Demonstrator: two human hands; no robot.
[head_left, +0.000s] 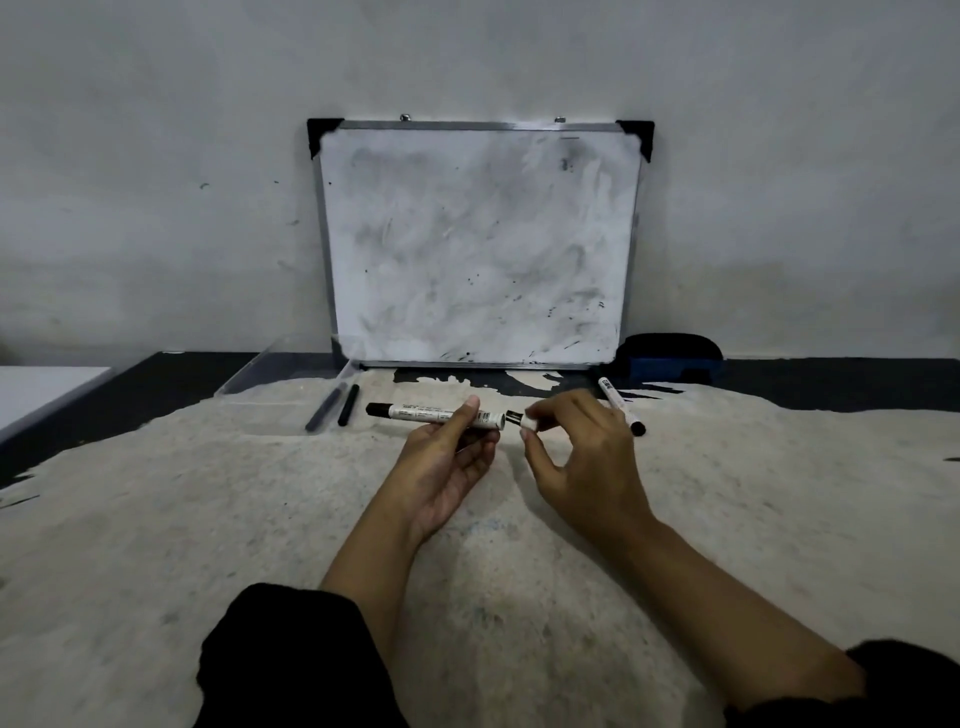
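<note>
My left hand (445, 467) holds a white marker body (431, 413) with a black end, thumb on top and fingers curled beneath; it lies level, pointing right. Just off its right end, my right hand (576, 452) pinches a small white and black piece (523, 419), apart from the marker by a narrow gap. Both hands hover over the beige cloth (260, 519) in front of a smudged whiteboard (478, 249).
The whiteboard leans on the wall. A dark blue eraser (670, 358) sits at its lower right. A second white marker (621, 405) lies behind my right hand. Two dark pens (337, 408) lie in a clear tray (270, 371) on the left. A white surface (36, 395) is far left.
</note>
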